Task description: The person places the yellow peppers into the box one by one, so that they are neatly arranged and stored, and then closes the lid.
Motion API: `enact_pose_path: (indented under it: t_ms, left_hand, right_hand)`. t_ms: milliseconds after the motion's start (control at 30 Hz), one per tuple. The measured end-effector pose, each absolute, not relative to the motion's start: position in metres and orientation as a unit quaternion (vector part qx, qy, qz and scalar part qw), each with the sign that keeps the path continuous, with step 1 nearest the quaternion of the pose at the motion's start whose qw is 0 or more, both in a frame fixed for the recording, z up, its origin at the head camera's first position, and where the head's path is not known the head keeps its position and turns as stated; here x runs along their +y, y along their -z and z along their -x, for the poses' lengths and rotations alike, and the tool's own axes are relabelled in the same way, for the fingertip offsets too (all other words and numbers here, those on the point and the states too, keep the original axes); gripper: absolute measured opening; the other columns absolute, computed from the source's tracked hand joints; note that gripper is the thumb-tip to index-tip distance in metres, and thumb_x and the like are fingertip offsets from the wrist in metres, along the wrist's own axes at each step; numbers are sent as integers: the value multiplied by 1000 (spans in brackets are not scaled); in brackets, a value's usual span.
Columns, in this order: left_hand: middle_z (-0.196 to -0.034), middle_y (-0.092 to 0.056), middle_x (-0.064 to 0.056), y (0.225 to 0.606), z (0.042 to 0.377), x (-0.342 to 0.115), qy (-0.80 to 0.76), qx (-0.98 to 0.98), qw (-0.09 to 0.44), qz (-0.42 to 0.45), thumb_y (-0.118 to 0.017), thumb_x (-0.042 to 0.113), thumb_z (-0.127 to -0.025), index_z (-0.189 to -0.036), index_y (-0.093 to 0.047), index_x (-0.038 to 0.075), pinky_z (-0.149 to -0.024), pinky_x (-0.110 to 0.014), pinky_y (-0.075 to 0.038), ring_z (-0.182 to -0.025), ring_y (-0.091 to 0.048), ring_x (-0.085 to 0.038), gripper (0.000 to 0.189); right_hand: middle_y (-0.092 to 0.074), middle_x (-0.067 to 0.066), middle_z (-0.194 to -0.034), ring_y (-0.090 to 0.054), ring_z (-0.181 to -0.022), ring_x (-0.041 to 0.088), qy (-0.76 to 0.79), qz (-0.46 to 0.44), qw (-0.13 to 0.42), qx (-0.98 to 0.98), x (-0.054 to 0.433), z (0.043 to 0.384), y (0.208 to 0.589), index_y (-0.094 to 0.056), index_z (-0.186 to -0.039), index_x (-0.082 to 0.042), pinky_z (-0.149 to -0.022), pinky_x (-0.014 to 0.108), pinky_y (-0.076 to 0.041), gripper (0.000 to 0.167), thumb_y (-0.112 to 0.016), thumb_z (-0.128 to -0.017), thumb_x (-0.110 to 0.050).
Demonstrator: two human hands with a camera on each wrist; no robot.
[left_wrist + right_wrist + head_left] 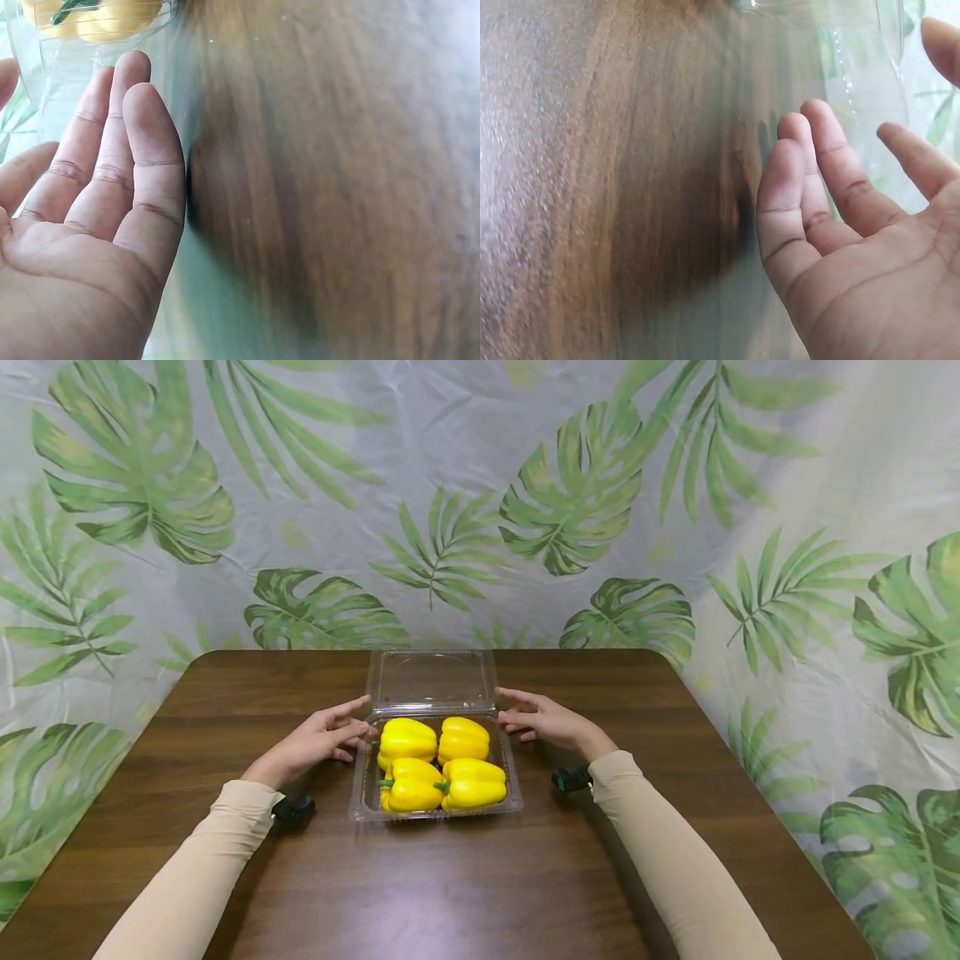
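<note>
A clear plastic clamshell box lies on the table with its lid folded back toward the wall. Several yellow bell peppers with green stems sit inside in two rows. My left hand is at the box's left side, fingers loosely extended, fingertips right at the rim near the hinge. On the opposite side my right hand reaches to the hinge corner in the same way. Both wrist views show relaxed fingers and a bare palm, with part of the box beyond the left hand and the right hand.
The brown wooden table extends around the box, its far edge close behind the lid. A leaf-patterned curtain hangs behind and at both sides. Dark wrist devices are worn at both cuffs.
</note>
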State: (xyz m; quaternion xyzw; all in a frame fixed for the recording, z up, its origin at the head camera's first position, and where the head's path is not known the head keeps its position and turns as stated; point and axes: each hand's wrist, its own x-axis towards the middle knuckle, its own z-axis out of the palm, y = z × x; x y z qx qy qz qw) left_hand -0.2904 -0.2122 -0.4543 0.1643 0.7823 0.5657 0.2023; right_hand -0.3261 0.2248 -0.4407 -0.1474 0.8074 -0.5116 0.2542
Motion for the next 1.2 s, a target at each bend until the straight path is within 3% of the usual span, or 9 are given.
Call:
enact_pose_path:
  t_ms: [433, 600, 767, 967, 1200]
  left_hand:
    - [-149, -57, -36, 445, 300, -211, -586, 776, 169, -161, -54, 22, -114, -173, -21, 14, -86, -32, -62, -103, -74, -10, 68]
    - [-155, -53, -32, 435, 301, -210, -568, 791, 159, -160, -58, 27, -113, -174, -22, 22, -93, -38, -63, -121, -71, -26, 70]
    - [-161, -47, -30, 428, 302, -212, -551, 803, 150, -168, -56, 28, -114, -174, -21, 26, -105, -52, -58, -141, -55, -47, 70]
    - [-162, -45, -32, 420, 303, -215, -541, 809, 128, -191, -55, 23, -114, -174, -20, 24, -104, -54, -57, -144, -51, -52, 70]
    - [-163, -46, -30, 406, 299, -216, -526, 818, 102, -208, -55, 23, -114, -174, -19, 25, -99, -47, -61, -141, -52, -55, 70]
  right_hand:
    - [-57, 22, -149, -60, -135, 39, 502, 154, 222, 822, 225, 334, 423, -30, -171, -29, -94, 40, -53, 68, -62, -111, -31]
    - [-57, 22, -149, -59, -135, 42, 500, 166, 202, 826, 225, 337, 414, -30, -171, -28, -92, 41, -52, 68, -62, -111, -29]
    - [-60, 21, -145, -59, -135, 44, 497, 176, 188, 829, 224, 338, 405, -30, -171, -29, -89, 40, -52, 70, -64, -110, -28]
    - [-58, 21, -146, -57, -134, 43, 500, 191, 176, 826, 225, 336, 396, -30, -171, -32, -93, 52, -49, 69, -63, -110, -29]
    - [-57, 17, -141, -58, -125, 31, 516, 204, 164, 815, 227, 329, 380, -28, -172, -33, -86, 37, -49, 68, -60, -112, -26]
